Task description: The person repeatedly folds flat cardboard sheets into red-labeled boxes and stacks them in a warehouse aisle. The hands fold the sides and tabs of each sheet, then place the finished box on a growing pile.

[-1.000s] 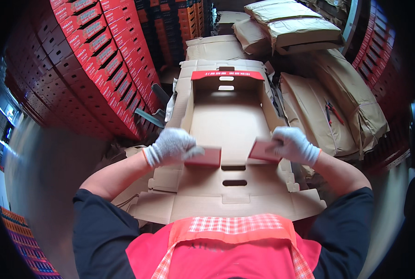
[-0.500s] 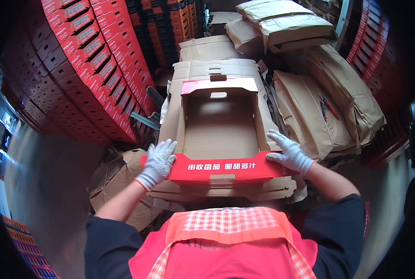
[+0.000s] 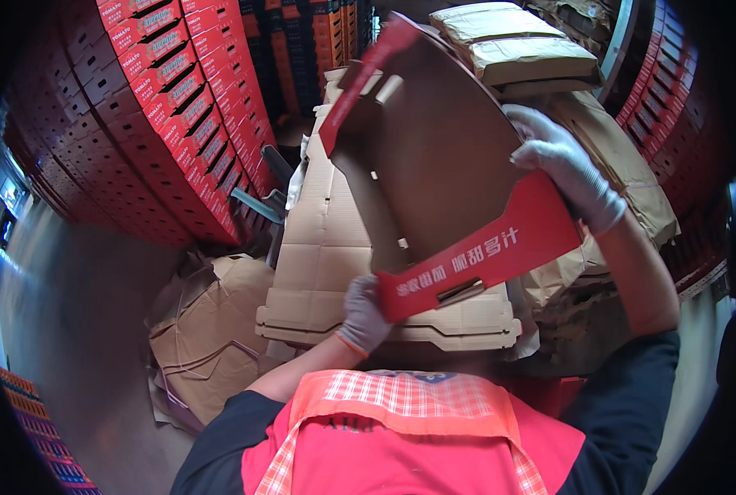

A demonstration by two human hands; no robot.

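Note:
A folded cardboard tray box [image 3: 442,157], brown inside with red printed end panels, is lifted and tilted above the stack, its right side raised. My left hand [image 3: 366,313], in a white glove, grips its near left corner by the red panel. Higher up, my right hand [image 3: 561,161], gloved too, holds the right side wall, the thumb over the edge and other fingers partly hidden. Under the box lies a stack of flat cardboard blanks [image 3: 322,247], their cut edges facing me.
Tall stacks of red boxes [image 3: 170,91] rise at the left, with more red boxes [image 3: 660,74] at far right. Brown paper-wrapped bundles [image 3: 533,62] lie at the back right. Another wrapped bundle [image 3: 211,338] sits on the floor to the left. A grey metal bar [image 3: 256,204] juts beside the blanks.
The box has come up off the blanks and turned, its right side rising. My right hand moved up and away along the side wall; my left shifted rightward to the near left corner.

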